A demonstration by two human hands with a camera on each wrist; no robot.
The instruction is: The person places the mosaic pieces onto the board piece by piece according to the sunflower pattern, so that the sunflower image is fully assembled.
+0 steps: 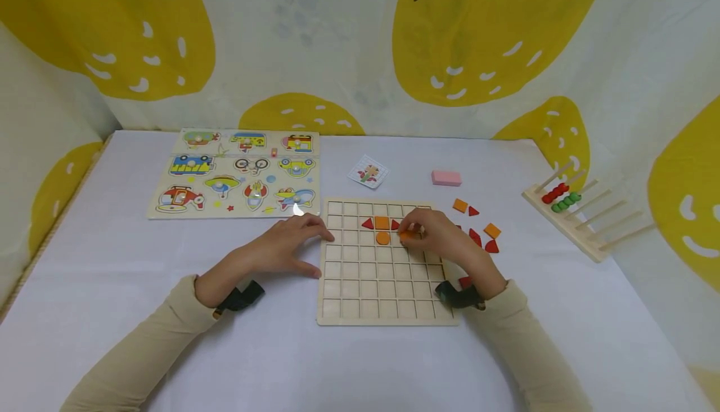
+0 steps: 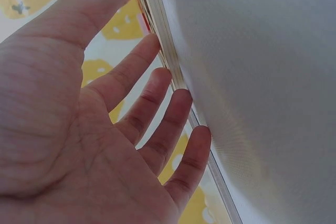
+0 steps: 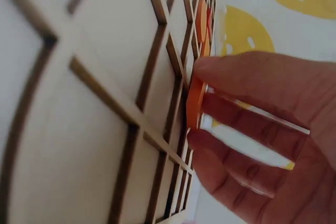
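Observation:
A wooden grid board (image 1: 367,288) lies flat before me. On it sit an orange square (image 1: 382,222), an orange circle (image 1: 383,238) below that, and a red triangle (image 1: 367,224) on the square's left. Another red triangle (image 1: 395,224) on its right is partly covered by my right hand (image 1: 441,232). Thumb and fingers of that hand pinch a flat orange piece (image 3: 195,103) edge-on over the grid, right of the circle. My left hand (image 1: 284,246) spreads along the board's left edge, its fingertips (image 2: 181,98) right at the rim.
Loose orange and red pieces (image 1: 492,231) lie right of the board. Behind it are a patterned card (image 1: 368,172) and a pink block (image 1: 446,178). A vehicle knob puzzle (image 1: 236,206) stands back left, a pegged bead rack (image 1: 574,231) at right.

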